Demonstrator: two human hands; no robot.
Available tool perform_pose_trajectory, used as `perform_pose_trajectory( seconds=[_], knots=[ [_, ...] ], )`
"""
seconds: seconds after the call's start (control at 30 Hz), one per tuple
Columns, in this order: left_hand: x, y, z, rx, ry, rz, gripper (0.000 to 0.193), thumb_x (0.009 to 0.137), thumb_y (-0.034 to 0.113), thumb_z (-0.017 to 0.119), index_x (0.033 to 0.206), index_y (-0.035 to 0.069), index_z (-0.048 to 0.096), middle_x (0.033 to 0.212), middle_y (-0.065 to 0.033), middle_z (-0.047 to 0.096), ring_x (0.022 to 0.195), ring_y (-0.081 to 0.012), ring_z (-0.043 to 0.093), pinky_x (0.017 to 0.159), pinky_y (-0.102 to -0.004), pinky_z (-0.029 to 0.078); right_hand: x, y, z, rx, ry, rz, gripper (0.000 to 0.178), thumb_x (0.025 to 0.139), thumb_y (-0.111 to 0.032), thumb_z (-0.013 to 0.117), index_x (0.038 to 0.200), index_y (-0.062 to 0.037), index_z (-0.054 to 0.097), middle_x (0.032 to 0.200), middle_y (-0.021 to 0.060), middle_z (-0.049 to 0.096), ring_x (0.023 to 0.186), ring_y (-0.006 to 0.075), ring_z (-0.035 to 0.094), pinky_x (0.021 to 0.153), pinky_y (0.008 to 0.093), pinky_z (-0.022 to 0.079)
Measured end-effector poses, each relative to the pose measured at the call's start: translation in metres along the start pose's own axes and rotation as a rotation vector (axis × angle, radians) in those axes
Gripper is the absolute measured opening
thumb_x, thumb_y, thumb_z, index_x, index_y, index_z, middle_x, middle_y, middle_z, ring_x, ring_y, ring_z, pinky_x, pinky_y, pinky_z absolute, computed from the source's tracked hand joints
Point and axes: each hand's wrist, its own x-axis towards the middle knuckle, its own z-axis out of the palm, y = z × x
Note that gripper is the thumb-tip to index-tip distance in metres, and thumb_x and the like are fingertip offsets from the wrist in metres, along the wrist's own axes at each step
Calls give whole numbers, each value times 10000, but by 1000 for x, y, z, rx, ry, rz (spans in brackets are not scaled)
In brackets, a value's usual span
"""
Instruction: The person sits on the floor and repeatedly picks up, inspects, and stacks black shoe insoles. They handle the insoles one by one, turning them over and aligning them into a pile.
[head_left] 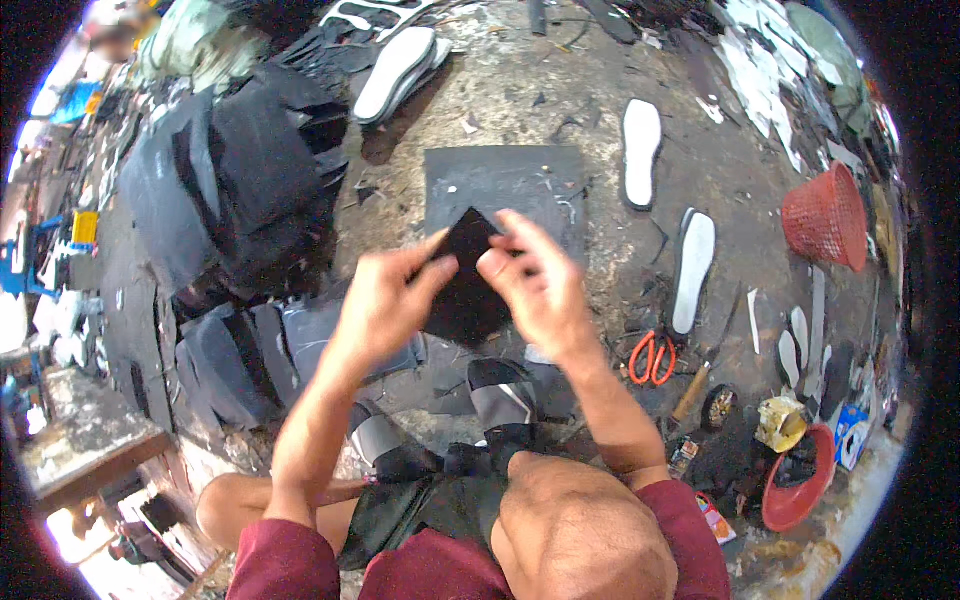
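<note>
Between my two hands I hold up a black sheet of material (470, 295), with one corner pointing away from me. My left hand (395, 295) pinches its left edge between thumb and fingers. On the opposite edge, my right hand (535, 285) grips with the thumb on top, its fingers slightly smeared by motion. Below and beyond the sheet, a dark square board (505, 170) lies on the floor, partly covered by my hands and the sheet. Small scraps rest on that board.
Dark sheets (240, 180) are piled at left. White soles (642, 155) lie at right and a sole stack (398, 75) at the far side. Orange-handled scissors (653, 358), a wooden-handled tool (691, 393), a roll of tape (719, 408), a red basket (825, 217) and a red bowl (825, 490) are at right.
</note>
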Motion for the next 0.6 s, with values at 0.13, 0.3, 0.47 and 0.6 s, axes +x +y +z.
perform_pose_trajectory(
  seconds=[0.13,0.3,0.47,0.6],
  knots=[
    [-47,12,63,361,127,301,571,815,127,741,1344,28,552,1290,-249,605,1172,-400,604,917,-419,529,-9,0,9,-3,104,-228,535,897,-173,690,1374,-11,509,1219,195,624,1065,230,635,915,356,514],
    [-29,-41,107,342,58,275,563,851,244,746,1341,31,568,1445,-233,486,1387,-386,414,1128,-456,365,50,104,-51,392,103,45,464,900,-93,660,1344,-46,534,1206,70,602,1065,160,576,955,309,462],
    [-34,-128,131,494,-71,216,467,851,222,729,1268,41,623,1413,-240,512,1385,-417,401,1112,-484,381,129,206,-193,-920,837,-229,639,799,-290,786,1329,-18,555,1193,197,652,1039,348,651,881,411,511],
    [-36,-143,133,387,22,200,440,850,206,730,1252,53,638,1407,-242,517,1361,-411,436,1102,-467,397,169,162,-160,-1289,645,295,923,753,-457,778,1482,-66,370,1272,218,611,1195,397,551,995,497,438]
  ],
)
